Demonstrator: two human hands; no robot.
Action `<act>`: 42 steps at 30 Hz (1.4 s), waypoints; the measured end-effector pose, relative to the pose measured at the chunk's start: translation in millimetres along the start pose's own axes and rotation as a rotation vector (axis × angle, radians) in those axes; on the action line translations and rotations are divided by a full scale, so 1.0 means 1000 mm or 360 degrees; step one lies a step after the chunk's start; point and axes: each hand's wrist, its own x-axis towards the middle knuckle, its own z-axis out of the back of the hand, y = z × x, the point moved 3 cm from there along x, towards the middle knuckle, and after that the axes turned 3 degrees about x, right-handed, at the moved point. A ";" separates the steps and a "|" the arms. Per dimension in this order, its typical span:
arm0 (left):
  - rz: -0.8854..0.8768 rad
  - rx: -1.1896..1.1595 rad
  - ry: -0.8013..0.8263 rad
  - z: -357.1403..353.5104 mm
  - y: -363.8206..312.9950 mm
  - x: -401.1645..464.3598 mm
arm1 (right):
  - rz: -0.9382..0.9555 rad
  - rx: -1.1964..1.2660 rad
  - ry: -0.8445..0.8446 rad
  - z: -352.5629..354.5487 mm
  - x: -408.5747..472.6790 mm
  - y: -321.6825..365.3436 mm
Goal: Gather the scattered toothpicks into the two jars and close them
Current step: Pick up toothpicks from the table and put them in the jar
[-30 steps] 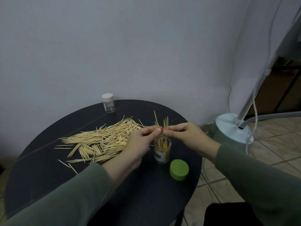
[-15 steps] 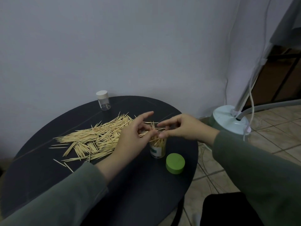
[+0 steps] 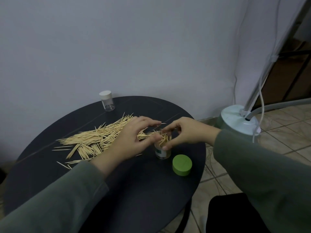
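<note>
Now that the bundle both hands pinched upright above the open jar [image 3: 162, 149] a second ago has dropped in, I see toothpicks standing and leaning in its mouth, several poking above the rim at angles. My left hand [image 3: 134, 139] has let go and moved back toward the heap: its fingers are stretched out and relaxed over the near end of the scattered toothpicks [image 3: 99, 140], holding nothing I can make out. My right hand [image 3: 183, 133] has come down around the jar, thumb against its side and fingers curved over the mouth, steadying it and apparently nudging the stray ends in.

That batch counts as delivered, I judge, but most of the work remains. A broad pile lies on the dark round surface [image 3: 134, 190] to the left of the jar. The green lid [image 3: 182, 165] sits on the surface just beside the jar, off. The second jar [image 3: 107, 102], small and clear with a white cap on, stands at the far edge, well apart, with only a pick or so visible inside.
</note>
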 end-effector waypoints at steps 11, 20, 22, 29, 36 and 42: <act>-0.0300 0.0139 -0.0099 -0.006 -0.009 0.003 | 0.0037 0.0021 0.0002 -0.001 0.003 0.000; 0.0259 0.0020 -0.0152 -0.005 0.002 0.003 | -0.0028 -0.0042 0.0038 -0.002 0.005 0.001; 0.0265 0.0013 -0.0093 -0.003 0.000 0.002 | -0.0036 -0.0048 0.0052 -0.003 0.005 0.001; -0.0027 0.0005 0.0031 0.002 0.014 -0.007 | -0.0066 -0.0040 0.0067 -0.003 0.006 0.001; 0.0041 -0.0006 -0.0028 -0.010 -0.005 0.001 | 0.0026 -0.0038 0.0091 -0.005 0.005 0.005; 0.0124 -0.0047 -0.0079 0.003 -0.006 0.004 | 0.0006 -0.0113 0.0103 -0.004 0.004 0.009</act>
